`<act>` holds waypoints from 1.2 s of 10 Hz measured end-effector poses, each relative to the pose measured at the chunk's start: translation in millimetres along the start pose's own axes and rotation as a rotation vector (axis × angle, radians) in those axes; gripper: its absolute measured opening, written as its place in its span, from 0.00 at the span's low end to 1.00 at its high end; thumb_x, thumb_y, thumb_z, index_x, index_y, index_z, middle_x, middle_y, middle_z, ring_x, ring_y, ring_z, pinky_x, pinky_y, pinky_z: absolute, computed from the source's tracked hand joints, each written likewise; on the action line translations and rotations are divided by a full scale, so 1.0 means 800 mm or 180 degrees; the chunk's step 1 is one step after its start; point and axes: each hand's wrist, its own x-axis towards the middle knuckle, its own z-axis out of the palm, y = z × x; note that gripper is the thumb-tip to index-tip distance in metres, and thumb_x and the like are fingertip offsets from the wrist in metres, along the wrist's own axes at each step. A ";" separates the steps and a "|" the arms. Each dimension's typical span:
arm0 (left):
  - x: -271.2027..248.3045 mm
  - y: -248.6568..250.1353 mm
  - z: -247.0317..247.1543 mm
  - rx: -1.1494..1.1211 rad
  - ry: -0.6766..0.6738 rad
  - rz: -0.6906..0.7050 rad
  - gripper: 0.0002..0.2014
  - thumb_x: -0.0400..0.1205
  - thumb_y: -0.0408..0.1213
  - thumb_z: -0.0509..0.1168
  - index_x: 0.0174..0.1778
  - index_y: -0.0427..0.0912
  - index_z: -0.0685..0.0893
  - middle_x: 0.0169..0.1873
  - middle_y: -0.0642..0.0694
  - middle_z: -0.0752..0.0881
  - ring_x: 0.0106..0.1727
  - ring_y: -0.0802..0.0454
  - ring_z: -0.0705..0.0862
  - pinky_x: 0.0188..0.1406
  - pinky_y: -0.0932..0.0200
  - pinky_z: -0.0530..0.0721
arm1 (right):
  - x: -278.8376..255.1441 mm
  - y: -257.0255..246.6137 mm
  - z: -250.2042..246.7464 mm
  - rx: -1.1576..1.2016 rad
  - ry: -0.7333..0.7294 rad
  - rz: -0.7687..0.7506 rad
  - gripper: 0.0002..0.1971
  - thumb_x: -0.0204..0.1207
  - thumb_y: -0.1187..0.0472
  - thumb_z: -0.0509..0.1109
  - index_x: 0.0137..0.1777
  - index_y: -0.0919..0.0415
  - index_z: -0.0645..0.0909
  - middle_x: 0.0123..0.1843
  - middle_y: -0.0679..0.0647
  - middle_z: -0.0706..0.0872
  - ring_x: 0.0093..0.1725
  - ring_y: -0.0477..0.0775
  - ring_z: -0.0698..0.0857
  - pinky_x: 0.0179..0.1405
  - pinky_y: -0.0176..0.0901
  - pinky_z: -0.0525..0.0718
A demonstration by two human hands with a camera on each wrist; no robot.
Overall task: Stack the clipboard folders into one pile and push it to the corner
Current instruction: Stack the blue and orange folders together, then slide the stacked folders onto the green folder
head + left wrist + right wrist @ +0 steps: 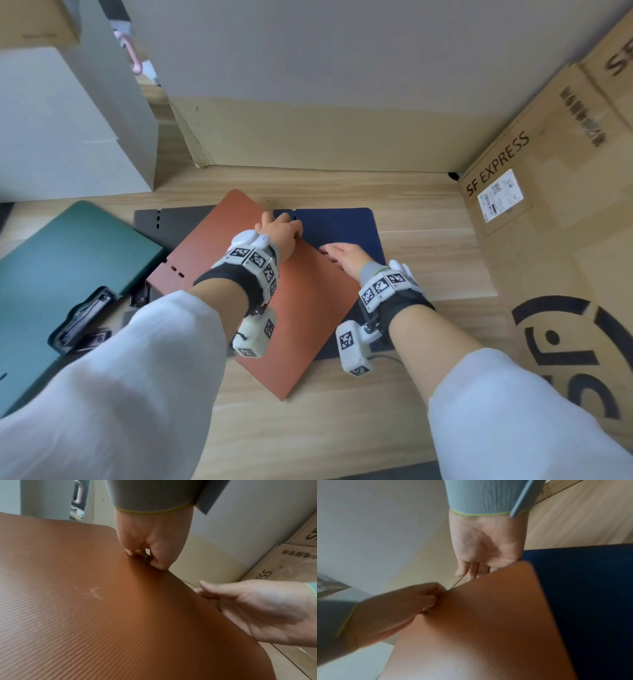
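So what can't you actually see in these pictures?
- Right hand fingertips: head and right wrist views, tucked under the orange folder edge.
- Blue folder: head view, largely covered by the orange folder and arms.
- Black folder: head view, mostly hidden under the orange one.
- Green folder: cut off by the left edge.
- Cardboard box label: too small to read.

Left hand [279, 229] curled, right hand [342, 257] flat.

Loose white sleeves [144, 370], black wrist straps [236, 279], white camera rigs [352, 346] bearing black-and-white square markers, thin cable on the right, grey ribbed cuffs [481, 497] edged in lime
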 end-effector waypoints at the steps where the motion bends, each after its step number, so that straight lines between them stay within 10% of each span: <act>1: 0.001 0.012 0.002 0.0126 -0.0023 0.0313 0.21 0.78 0.29 0.51 0.57 0.57 0.79 0.63 0.47 0.76 0.63 0.35 0.72 0.60 0.47 0.73 | -0.001 -0.006 0.009 -0.0544 -0.0117 -0.0209 0.19 0.80 0.55 0.62 0.68 0.61 0.79 0.63 0.57 0.85 0.59 0.53 0.81 0.63 0.44 0.75; 2: 0.001 0.013 0.006 0.0072 -0.0026 0.0672 0.25 0.80 0.25 0.52 0.66 0.52 0.81 0.70 0.47 0.75 0.70 0.39 0.69 0.69 0.49 0.72 | 0.001 0.004 0.004 -0.0611 -0.0005 -0.0234 0.14 0.79 0.62 0.64 0.61 0.63 0.82 0.53 0.67 0.87 0.47 0.55 0.80 0.52 0.45 0.77; 3: -0.007 0.003 -0.004 -0.0192 0.0074 0.0875 0.31 0.78 0.20 0.52 0.73 0.53 0.77 0.76 0.46 0.69 0.74 0.39 0.67 0.76 0.51 0.67 | 0.001 0.026 -0.019 -0.0521 0.0336 -0.0009 0.12 0.78 0.63 0.64 0.59 0.61 0.83 0.47 0.56 0.84 0.45 0.53 0.80 0.49 0.41 0.74; 6: -0.006 -0.036 0.008 -0.0252 -0.0242 -0.0954 0.27 0.82 0.34 0.57 0.79 0.40 0.62 0.73 0.35 0.72 0.72 0.34 0.74 0.72 0.43 0.74 | -0.013 0.077 -0.092 -0.0191 0.1273 0.0626 0.22 0.81 0.65 0.62 0.75 0.65 0.71 0.75 0.60 0.77 0.74 0.60 0.74 0.74 0.46 0.68; 8: 0.048 -0.050 0.084 -0.0191 -0.0976 -0.0832 0.13 0.68 0.44 0.51 0.35 0.45 0.80 0.45 0.43 0.90 0.49 0.43 0.89 0.58 0.44 0.85 | -0.012 0.096 -0.095 -0.0408 0.1437 0.1060 0.17 0.75 0.64 0.70 0.65 0.61 0.81 0.60 0.58 0.87 0.60 0.61 0.85 0.61 0.46 0.77; 9: 0.054 -0.047 0.095 -0.0189 -0.1185 -0.0871 0.20 0.66 0.42 0.51 0.44 0.43 0.85 0.42 0.43 0.88 0.46 0.41 0.89 0.54 0.43 0.87 | -0.011 0.101 -0.100 -0.0456 0.1477 0.1216 0.08 0.76 0.69 0.69 0.52 0.61 0.83 0.30 0.52 0.82 0.30 0.50 0.78 0.33 0.40 0.77; 12: -0.022 -0.002 0.057 -0.0557 -0.0761 -0.0921 0.22 0.79 0.35 0.54 0.68 0.34 0.75 0.66 0.34 0.77 0.66 0.35 0.79 0.69 0.43 0.78 | -0.013 0.094 -0.095 -0.0684 0.1048 0.1124 0.18 0.72 0.65 0.71 0.63 0.66 0.83 0.31 0.48 0.76 0.39 0.52 0.79 0.37 0.39 0.80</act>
